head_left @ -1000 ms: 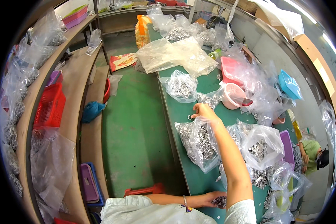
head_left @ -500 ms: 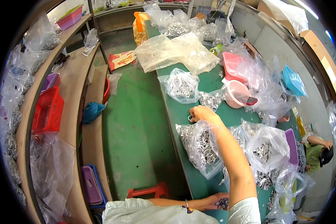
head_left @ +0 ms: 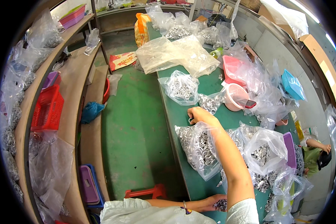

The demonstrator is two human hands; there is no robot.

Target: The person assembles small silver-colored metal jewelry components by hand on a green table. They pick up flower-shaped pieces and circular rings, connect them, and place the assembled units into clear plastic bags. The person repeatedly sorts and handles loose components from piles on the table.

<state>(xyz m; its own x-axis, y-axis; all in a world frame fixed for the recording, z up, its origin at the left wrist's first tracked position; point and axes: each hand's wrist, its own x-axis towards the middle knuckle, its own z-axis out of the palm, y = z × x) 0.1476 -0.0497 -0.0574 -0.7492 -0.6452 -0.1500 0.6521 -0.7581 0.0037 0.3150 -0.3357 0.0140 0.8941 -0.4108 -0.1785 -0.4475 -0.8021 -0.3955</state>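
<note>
My right hand (head_left: 202,115) reaches over the green table, its fingers closed on a small silvery metal ring (head_left: 190,120). Just below it stands a clear plastic bag (head_left: 201,149) full of small metal rings or links, and my forearm passes over its right side. Beyond the hand are a smaller bag of metal pieces (head_left: 210,102) and a rounder bag of rings (head_left: 181,87). My left hand (head_left: 212,202) is low by the table's near edge, cupped round a handful of small grey metal pieces (head_left: 221,205). Their exact shape is too small to tell.
On the right an opened bag of metal parts (head_left: 266,151) stands beside a purple basket (head_left: 289,150). A pink basket (head_left: 236,98) and a blue tray (head_left: 293,84) lie farther back. Shelves with a red basket (head_left: 47,109) line the left; a red stool (head_left: 147,192) is below. A person (head_left: 315,155) sits at right.
My right hand has shifted very slightly left, still pinching the ring. My left hand stays low with its handful. The view has tilted a little.
</note>
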